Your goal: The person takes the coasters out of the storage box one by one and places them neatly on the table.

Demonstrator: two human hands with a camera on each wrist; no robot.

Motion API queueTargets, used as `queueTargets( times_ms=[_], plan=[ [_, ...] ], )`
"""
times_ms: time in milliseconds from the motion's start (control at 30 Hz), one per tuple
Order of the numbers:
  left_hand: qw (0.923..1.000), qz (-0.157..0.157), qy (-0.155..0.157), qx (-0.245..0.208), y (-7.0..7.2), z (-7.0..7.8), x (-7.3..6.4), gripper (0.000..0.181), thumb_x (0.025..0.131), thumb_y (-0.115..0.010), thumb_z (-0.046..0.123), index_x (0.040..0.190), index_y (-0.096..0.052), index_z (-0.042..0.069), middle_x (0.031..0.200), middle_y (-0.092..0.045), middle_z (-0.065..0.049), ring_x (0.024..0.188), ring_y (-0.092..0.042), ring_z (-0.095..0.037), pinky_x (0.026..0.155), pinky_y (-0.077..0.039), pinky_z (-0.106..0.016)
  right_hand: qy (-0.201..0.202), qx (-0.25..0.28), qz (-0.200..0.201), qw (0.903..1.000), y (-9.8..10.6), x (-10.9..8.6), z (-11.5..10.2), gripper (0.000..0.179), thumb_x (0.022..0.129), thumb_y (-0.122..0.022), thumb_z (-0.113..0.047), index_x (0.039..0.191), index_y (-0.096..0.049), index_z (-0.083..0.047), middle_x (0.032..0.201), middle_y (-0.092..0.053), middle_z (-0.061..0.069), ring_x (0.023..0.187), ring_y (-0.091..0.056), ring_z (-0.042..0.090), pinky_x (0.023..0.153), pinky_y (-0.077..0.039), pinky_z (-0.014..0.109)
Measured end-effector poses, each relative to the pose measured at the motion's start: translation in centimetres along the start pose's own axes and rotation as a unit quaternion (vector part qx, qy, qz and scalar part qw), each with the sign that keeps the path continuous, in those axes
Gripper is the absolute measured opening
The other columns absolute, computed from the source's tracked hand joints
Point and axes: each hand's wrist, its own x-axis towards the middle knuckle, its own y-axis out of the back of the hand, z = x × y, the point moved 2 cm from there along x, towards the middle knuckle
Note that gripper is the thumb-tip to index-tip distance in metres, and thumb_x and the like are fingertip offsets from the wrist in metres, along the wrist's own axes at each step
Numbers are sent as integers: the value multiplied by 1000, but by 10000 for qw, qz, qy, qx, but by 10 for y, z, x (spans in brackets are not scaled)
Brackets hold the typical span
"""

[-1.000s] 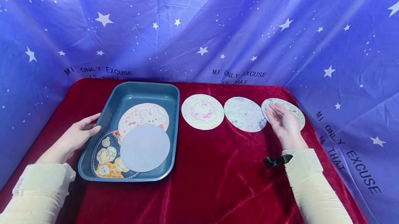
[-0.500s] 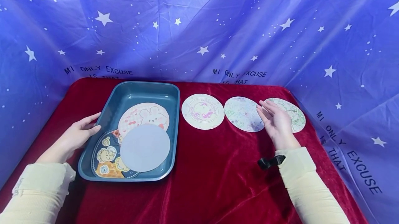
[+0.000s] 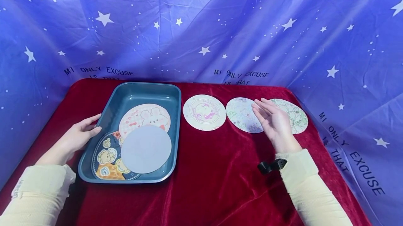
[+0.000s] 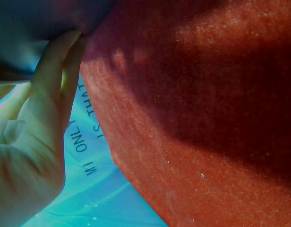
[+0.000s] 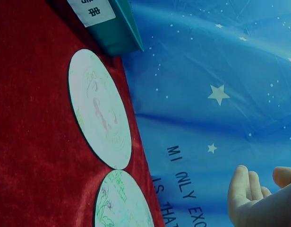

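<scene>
My left hand [image 3: 77,136] holds the left edge of a dark teal rectangular tray [image 3: 176,128], the thumb at its rim. In the left wrist view the fingers [image 4: 51,71] lie against the tray's outer wall. Inside it are a round bunny-print board [image 3: 132,119], a dark round board [image 3: 100,166] with bear pictures, and a plain grey disc [image 3: 146,149] overlapping both. My right hand [image 3: 275,122] hovers palm-up, holding nothing, in front of two round boards, one with faint coloured drawings [image 3: 242,114] and one with green line drawings [image 3: 299,119].
A round board with a pink pony print [image 3: 204,112] lies just right of the tray, in a row with the other two. Red velvet cloth [image 3: 217,184] covers the table. A blue starry curtain [image 3: 189,26] surrounds its back and sides.
The right hand has moved left, off the green-drawn board and partly over the middle one. Left hand, tray and boards have stayed in place.
</scene>
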Motion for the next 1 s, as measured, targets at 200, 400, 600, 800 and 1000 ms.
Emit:
queueTargets(
  times_ms=[200,400,600,800,1000],
  plan=[
    [10000,19,-8,19,0,0,1,71,105,-44,35,159,-4,10,148,-30,-41,121,-53,-53,95,-51,-60,17,-114,-213,9997,-4,-2,3,21,98,-51,6,116,-55,-4,104,-72,13,97,-72,23,105,-48,32],
    [10000,36,-30,57,0,0,1,71,105,-44,35,159,-5,9,148,-30,-41,121,-52,-54,95,-51,-61,6,-178,-373,9991,-9,-6,7,19,98,-52,5,114,-60,-3,104,-73,13,97,-73,23,100,-53,32],
    [10000,15,-11,6,0,-1,1,72,105,-44,36,159,-4,10,148,-30,-41,122,-51,-55,96,-49,-61,-48,-233,-472,9986,-18,-11,10,22,98,-54,5,117,-59,-3,106,-74,14,99,-73,23,98,-55,32],
    [10000,4,31,-28,0,-1,1,73,105,-44,37,159,-3,11,149,-29,-41,124,-50,-55,97,-47,-62,-43,-373,-567,9977,-27,-16,15,23,98,-54,4,119,-58,-4,106,-74,13,102,-72,23,96,-56,31],
    [10000,-6,36,-28,0,0,1,72,105,-44,37,159,-3,11,149,-29,-40,123,-50,-55,97,-48,-61,29,-547,-728,9958,-32,-19,21,21,98,-54,3,117,-62,-3,106,-74,12,100,-72,22,94,-57,31]
  ],
)
